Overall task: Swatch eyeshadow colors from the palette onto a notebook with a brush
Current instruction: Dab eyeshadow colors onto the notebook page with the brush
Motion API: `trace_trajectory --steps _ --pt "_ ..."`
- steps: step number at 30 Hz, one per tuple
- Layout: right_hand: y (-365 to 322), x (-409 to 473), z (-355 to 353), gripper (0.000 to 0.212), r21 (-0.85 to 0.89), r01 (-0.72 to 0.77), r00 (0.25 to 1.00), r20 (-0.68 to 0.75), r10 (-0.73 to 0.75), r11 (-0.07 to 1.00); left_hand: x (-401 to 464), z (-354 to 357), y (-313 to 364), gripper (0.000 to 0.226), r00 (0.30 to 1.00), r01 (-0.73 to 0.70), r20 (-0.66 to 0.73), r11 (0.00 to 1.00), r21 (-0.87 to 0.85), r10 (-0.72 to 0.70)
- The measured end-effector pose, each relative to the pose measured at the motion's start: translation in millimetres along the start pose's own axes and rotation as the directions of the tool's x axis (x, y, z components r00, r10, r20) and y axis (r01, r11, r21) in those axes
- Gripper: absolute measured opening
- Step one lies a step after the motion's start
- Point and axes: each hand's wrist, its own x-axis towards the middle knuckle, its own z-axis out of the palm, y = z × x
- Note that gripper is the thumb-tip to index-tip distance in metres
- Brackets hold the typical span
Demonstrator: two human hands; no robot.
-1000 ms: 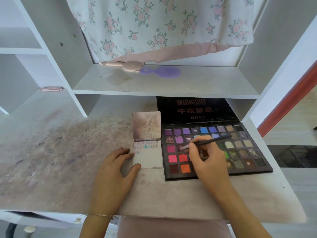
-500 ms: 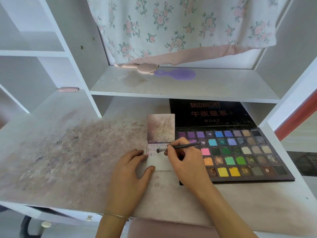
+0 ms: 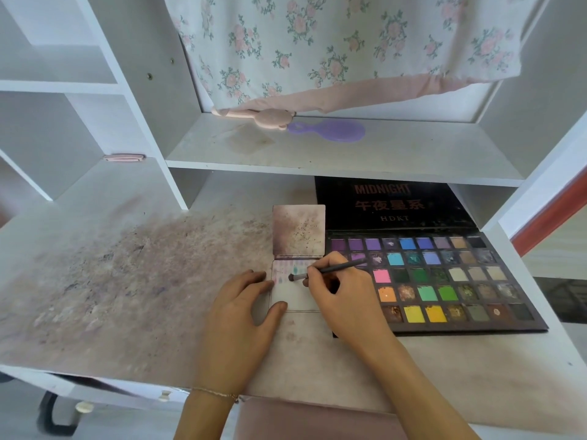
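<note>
A small open notebook [image 3: 293, 295] lies on the desk, its stained upper page flipped up and a row of pale swatches across the top of the lower page. My left hand [image 3: 243, 315] lies flat on the desk, fingertips and thumb pressing the notebook's left edge. My right hand [image 3: 341, 295] pinches a thin dark brush [image 3: 327, 270], whose tip touches the lower page among the swatches. The big black eyeshadow palette [image 3: 444, 281] lies open just right of the notebook, with several rows of coloured pans; my right hand covers its left pans.
The desk top [image 3: 111, 274] is smeared with purple-grey powder on the left. A shelf above holds a purple hand mirror [image 3: 330, 131] and a pink comb [image 3: 254, 116]. A floral cloth [image 3: 333, 42] hangs behind. White cubby shelves stand at the left.
My right hand carried the brush from the palette's pans leftward to the notebook, and the tip now rests on the lower page. My left hand stayed on the notebook's edge.
</note>
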Motion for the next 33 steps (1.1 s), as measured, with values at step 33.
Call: trace_trajectory --steps 33 --pt "3 -9 -15 0.024 0.204 0.207 0.947 -0.286 -0.144 0.957 0 -4 2 0.034 1.000 0.029 0.010 0.999 -0.020 -0.029"
